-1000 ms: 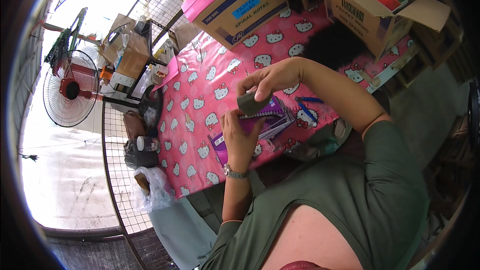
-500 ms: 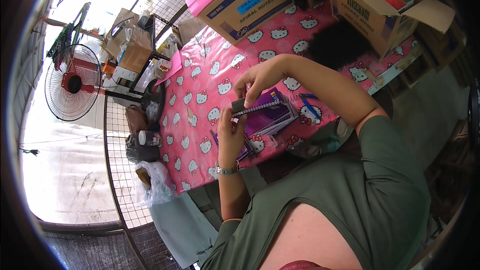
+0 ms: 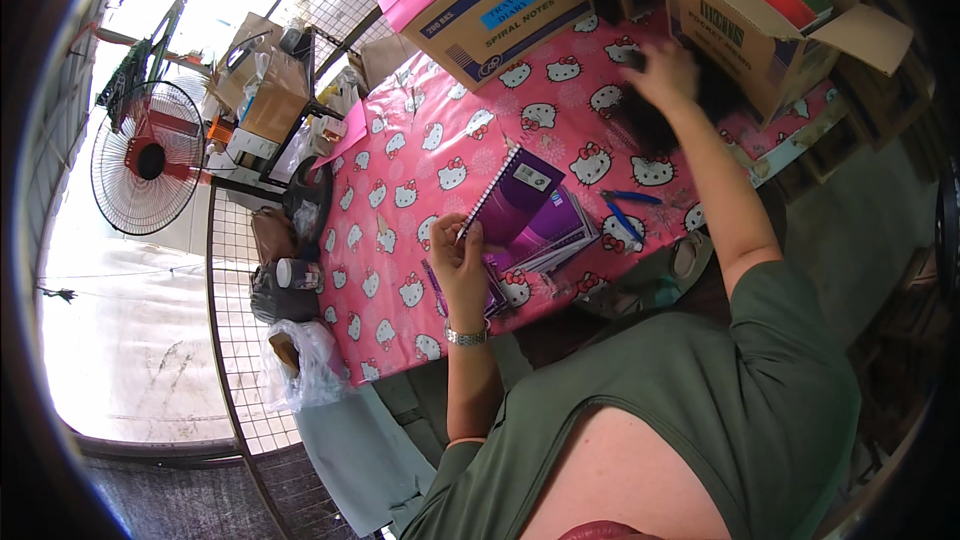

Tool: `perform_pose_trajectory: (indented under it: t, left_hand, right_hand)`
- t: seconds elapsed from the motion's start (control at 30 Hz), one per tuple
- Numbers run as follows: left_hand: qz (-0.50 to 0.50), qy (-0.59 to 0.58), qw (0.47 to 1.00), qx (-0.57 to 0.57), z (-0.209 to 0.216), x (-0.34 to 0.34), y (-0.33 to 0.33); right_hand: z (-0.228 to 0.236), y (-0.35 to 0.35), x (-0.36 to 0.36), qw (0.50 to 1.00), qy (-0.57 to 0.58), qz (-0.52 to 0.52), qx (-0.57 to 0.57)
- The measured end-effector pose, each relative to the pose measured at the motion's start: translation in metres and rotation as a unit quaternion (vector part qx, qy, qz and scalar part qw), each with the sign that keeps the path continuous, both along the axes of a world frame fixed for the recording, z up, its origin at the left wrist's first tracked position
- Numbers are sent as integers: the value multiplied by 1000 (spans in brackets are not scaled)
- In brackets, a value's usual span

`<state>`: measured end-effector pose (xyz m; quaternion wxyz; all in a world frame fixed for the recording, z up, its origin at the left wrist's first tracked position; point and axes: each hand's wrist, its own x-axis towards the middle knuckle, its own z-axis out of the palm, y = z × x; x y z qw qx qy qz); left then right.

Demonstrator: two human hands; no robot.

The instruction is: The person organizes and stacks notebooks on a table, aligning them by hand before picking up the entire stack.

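Pink printed sheeting covers the desk (image 3: 400, 332) in front of me. At its far side: a large cardboard carton (image 3: 505, 25); to the right, an open carton (image 3: 725, 45) with colourful flat items showing at the top. Beyond the left edge, a fan (image 3: 147, 160) with a red and black centre. Before the open carton lies a fuzzy black pile (image 3: 650, 125). Purple notebooks (image 3: 566, 238) lie stacked near my edge. One purple spiral notebook (image 3: 520, 190) slants over that stack; contact between them, cannot tell. My left hand (image 3: 460, 255) pinches its lower-left corner, fingers narrow. My right hand (image 3: 662, 78), blurred, is at the black pile; grip on anything, cannot tell. Blue-handled pliers (image 3: 628, 215), handles spread, lie right of the stack. Smallest: metal watch (image 3: 467, 338), left wrist.
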<state>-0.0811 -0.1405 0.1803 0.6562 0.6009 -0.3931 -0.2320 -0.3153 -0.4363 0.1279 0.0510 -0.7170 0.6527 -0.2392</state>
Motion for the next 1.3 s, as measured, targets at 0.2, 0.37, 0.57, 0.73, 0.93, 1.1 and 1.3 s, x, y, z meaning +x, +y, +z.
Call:
perform_pose_trajectory:
  t: [0.2,0.37,0.57,0.73,0.93,1.1,1.3]
  left_hand:
    - [43,-59,996,46,-24,4,-1]
    - [82,-144,986,-15,-18,-14,-15]
    - [46,-142,987,54,-23,3,2]
    - [69,-140,988,7,-18,-10,1]
    - [39,-159,986,15,-29,5,2]
    - [41,-106,993,-35,-33,3,5]
    - [105,-235,966,-31,-36,6,12]
  right_hand:
    - [-73,55,-38,970,39,76,-228]
    - [-150,169,-14,943,8,330,-38]
    - [-123,165,-7,945,-173,237,147]
    - [3,194,4,863,-370,338,-61]
    - [47,221,35,800,-283,523,-80]
    - [50,222,47,804,-248,530,-102]
    - [48,229,46,650,-431,514,358]
